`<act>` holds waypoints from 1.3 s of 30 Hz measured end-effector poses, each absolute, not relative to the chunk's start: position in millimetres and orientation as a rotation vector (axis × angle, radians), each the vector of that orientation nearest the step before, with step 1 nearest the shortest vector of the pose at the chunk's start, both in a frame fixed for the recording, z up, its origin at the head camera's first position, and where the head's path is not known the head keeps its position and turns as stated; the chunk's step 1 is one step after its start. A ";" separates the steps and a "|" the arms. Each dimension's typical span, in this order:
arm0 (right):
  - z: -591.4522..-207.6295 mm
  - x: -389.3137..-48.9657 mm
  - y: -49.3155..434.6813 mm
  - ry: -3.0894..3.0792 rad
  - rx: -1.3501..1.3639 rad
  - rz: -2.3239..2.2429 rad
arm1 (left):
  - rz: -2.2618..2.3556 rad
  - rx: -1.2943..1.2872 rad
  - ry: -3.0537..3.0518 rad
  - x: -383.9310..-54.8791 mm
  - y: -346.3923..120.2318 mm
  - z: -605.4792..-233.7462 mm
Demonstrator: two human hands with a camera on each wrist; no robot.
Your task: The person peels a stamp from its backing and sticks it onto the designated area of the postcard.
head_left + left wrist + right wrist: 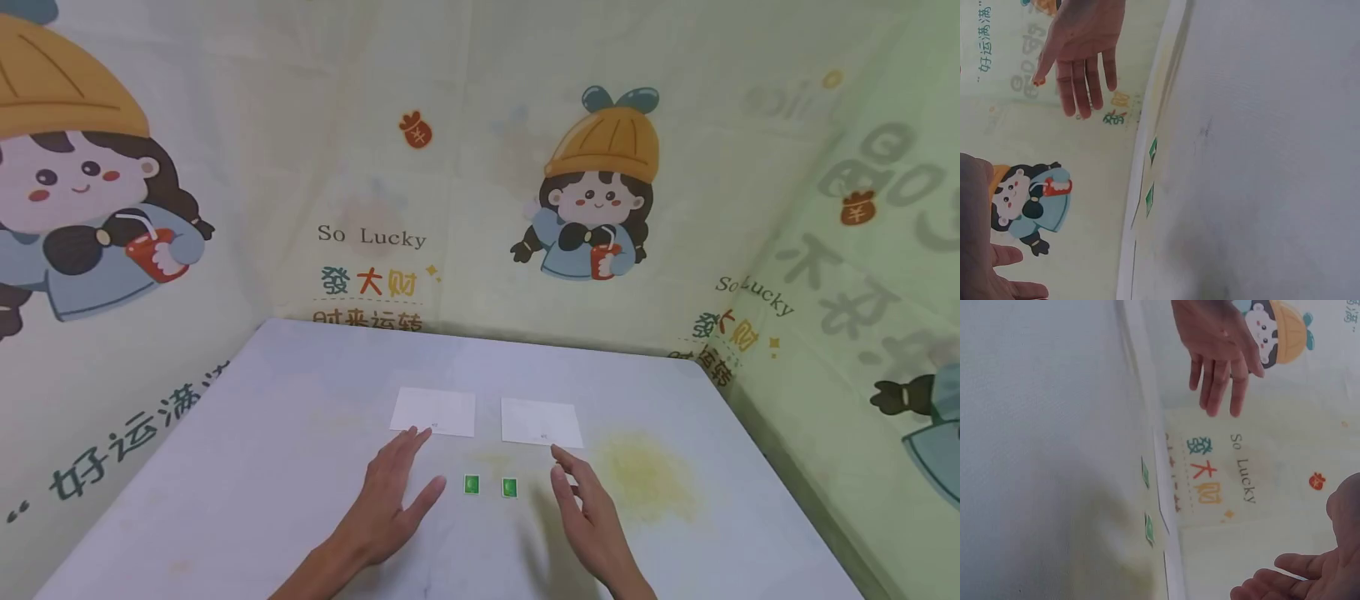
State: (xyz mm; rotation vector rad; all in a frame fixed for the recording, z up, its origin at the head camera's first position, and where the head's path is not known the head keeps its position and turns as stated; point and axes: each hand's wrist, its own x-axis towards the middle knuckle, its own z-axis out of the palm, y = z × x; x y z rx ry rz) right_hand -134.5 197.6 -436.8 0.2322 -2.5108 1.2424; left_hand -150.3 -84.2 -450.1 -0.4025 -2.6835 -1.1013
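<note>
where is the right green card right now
In the head view, just right of centre, the right green card lies on the white table, between the left green card and the person's right hand, below the right white sheet.

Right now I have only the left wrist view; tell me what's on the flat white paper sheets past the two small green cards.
Observer: In the head view, the left white paper sheet and the right white paper sheet each carry a small dark mark by the near edge.
Operator: Report on the left hand; my view cuts it off.
Observer: The head view shows its fingers extended, holding nothing.
Operator: Read me any English lettering left of the middle orange-hatted cartoon figure.
Observer: The right wrist view shows "So Lucky" in dark print on the pale backdrop.
</note>
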 end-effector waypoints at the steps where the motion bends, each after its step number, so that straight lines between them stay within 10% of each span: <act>1: -436.5 -135.0 197.3 -2.519 0.225 1.243 | -1.100 -0.412 -2.680 -151.9 -83.3 -450.0; 39: -450.5 -166.1 188.5 -2.693 0.311 1.181 | -1.047 -0.682 -2.761 -220.9 -40.8 -464.9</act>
